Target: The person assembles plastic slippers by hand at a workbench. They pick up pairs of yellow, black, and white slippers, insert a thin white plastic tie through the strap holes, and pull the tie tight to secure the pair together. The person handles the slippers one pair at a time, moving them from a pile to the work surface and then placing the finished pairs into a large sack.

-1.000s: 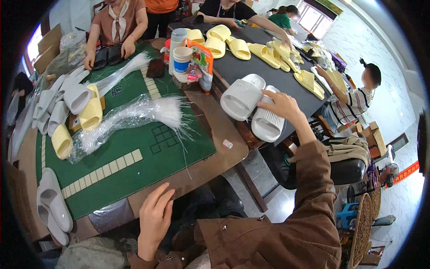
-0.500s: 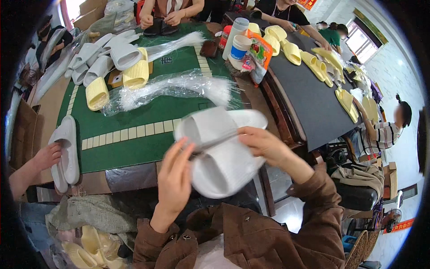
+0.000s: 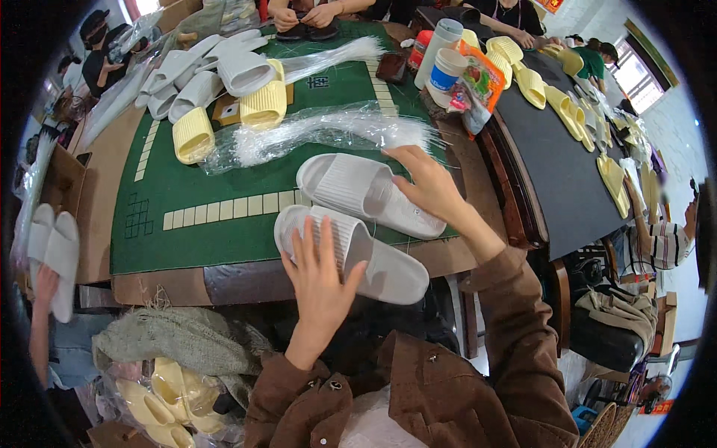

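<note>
Two light grey slide slippers lie side by side at the table's front edge, toes toward the left. The farther slipper [image 3: 347,183] rests on the green mat; the nearer slipper [image 3: 396,275] has its heel sticking out over the edge. My left hand [image 3: 321,272] is spread over the nearer slipper's ribbed strap, fingertips on or just above it; contact is hard to tell. My right hand [image 3: 427,183] hovers by the farther slipper's strap and footbed, thumb and fingers apart, gripping nothing.
Beyond lies a plastic-wrapped bundle of clear ties [image 3: 328,134]. Grey slippers [image 3: 198,93] and yellow slippers [image 3: 193,136] are piled at the far left. A white tub [image 3: 446,73] stands far right. At left, another person's hand [image 3: 46,284] holds grey slippers [image 3: 56,250].
The grey pair, held tilted in both my hands before, now lies on the table with its toes to the left. Both hands have loosened. The other person's grey pair has left the table edge.
</note>
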